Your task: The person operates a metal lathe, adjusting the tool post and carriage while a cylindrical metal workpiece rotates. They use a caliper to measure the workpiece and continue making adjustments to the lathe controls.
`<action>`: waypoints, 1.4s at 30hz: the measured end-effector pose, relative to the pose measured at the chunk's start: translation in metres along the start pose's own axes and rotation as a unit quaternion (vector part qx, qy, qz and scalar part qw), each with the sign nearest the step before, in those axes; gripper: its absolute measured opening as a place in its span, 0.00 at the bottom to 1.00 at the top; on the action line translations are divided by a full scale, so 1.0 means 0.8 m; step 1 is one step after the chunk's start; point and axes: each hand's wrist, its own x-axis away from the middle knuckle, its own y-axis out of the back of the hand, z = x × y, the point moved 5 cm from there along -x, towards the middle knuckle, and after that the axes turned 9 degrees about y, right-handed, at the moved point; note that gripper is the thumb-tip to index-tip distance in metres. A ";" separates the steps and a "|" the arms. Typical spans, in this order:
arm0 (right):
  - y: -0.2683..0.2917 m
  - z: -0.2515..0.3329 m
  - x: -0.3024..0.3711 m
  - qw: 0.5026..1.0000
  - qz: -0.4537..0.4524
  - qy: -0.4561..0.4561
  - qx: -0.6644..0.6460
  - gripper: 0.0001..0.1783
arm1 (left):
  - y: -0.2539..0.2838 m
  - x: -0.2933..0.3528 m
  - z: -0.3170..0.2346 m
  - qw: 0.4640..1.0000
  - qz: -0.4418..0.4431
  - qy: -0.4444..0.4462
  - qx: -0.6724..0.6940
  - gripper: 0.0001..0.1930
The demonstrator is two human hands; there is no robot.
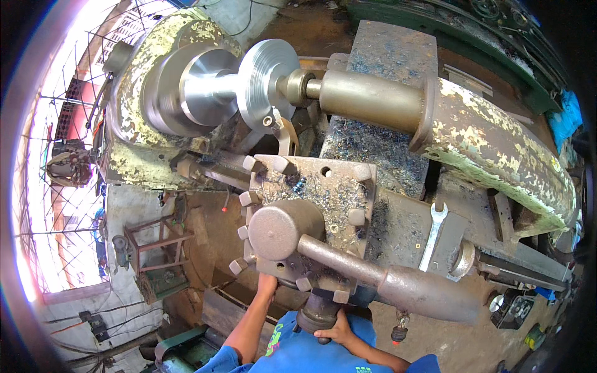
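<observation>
A silvery metal workpiece (266, 84) with a stepped, ridged disc sits between the lathe chuck (165, 90), blurred as if spinning, and the tailstock centre (300, 87). Against the disc's near side stands a cutting tool (281, 129), clamped in a square tool post (317, 186) strewn with metal chips. My left hand (267, 285) reaches under the tool post's near left corner; its fingers are hidden. Below the post, my right hand (339, 329) is closed on a dark round hand crank (317, 313). The tool post's thick clamp lever (373, 273) slants across above it.
A wrench (433, 236) lies on the carriage at the right. The tailstock (497, 143), with peeling paint, stretches along the right. A barred window (59, 186) and a metal frame stand (161, 245) are at the left. Green machinery (460, 43) stands at the back.
</observation>
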 end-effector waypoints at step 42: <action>0.046 -0.086 0.009 0.960 -0.051 -0.045 -0.273 0.35 | 0.007 -0.026 0.023 0.999 -0.008 0.033 -0.036 0.33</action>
